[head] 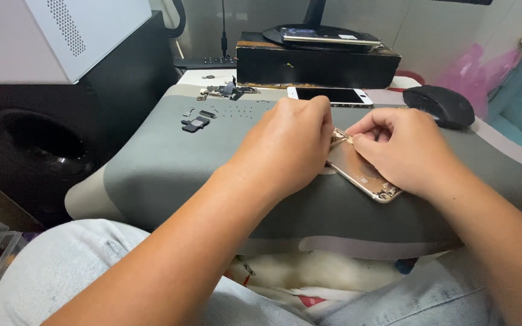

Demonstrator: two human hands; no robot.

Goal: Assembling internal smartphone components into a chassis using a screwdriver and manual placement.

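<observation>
A gold phone housing point(357, 170) lies open, back down, on a grey mat point(170, 163), with its inner parts showing. My left hand point(288, 145) rests curled over its upper end and holds it down. My right hand point(397, 148) lies over its right side, thumb and forefinger pinched at a small part near the housing's top edge. What sits between those fingertips is too small to make out. Most of the housing is hidden under both hands.
Small black phone parts point(196, 122) and rows of tiny screws point(240, 111) lie at the mat's far left. A white phone screen point(330, 95) and a black mouse point(439, 104) sit behind. A black speaker point(43, 145) stands left, a black box point(315, 63) at the back.
</observation>
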